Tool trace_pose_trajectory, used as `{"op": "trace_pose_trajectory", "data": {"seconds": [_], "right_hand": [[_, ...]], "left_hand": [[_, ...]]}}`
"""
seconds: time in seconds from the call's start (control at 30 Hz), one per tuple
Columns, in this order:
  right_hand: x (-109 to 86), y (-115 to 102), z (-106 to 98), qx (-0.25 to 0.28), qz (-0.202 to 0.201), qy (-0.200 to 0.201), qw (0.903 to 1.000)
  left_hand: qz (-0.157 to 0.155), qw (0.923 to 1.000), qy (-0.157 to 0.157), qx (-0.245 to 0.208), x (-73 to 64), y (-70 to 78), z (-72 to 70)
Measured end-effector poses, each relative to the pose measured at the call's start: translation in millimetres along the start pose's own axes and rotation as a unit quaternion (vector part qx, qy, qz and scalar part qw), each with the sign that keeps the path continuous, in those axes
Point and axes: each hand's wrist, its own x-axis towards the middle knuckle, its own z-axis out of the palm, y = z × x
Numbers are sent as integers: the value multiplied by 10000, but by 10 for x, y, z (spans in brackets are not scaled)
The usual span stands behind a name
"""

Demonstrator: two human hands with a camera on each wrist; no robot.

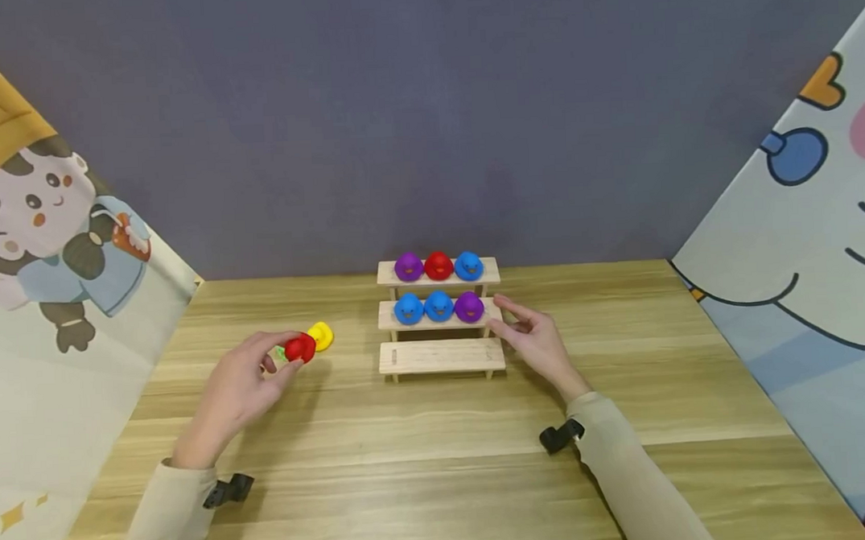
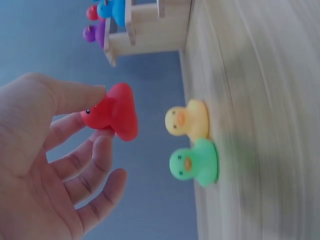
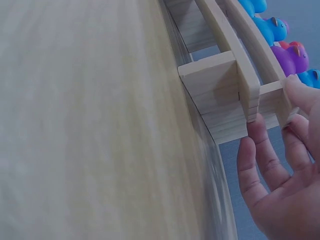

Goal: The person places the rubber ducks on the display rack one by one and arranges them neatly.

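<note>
My left hand (image 1: 242,387) pinches a red rubber duck (image 2: 122,112) between thumb and fingers, raised off the table. Just past it a yellow duck (image 1: 322,336) and a green duck (image 2: 200,162) stand side by side; the head view hides most of the green one. At the three-step wooden rack (image 1: 442,356), my right hand (image 1: 540,342) grips the right end of the middle step, thumb above and a finger below. On that step sit two blue ducks (image 1: 423,307) and a purple duck (image 1: 469,307). The bottom step is bare.
Along the top step stand a purple duck (image 1: 408,267), a red duck (image 1: 439,266) and a blue duck (image 1: 468,266). Behind the wooden table (image 1: 383,465) rises a grey wall (image 1: 426,125), with cartoon-printed panels at left and right.
</note>
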Motion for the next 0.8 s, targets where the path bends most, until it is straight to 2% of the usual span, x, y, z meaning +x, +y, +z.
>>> {"op": "trace_pose_trajectory", "data": {"seconds": [0.3,0.5,0.8], "right_hand": [[8,3,7,-9,23,32,10000],[11,2,-1,-12,35,48,10000],[10,-10,8,-28,119,15,9999]], "left_hand": [[270,9992,-299,-62,-1,244,177],[323,9982,-497,-97,13,416,270],[579,9961,-555,-373,68,630,385]]}}
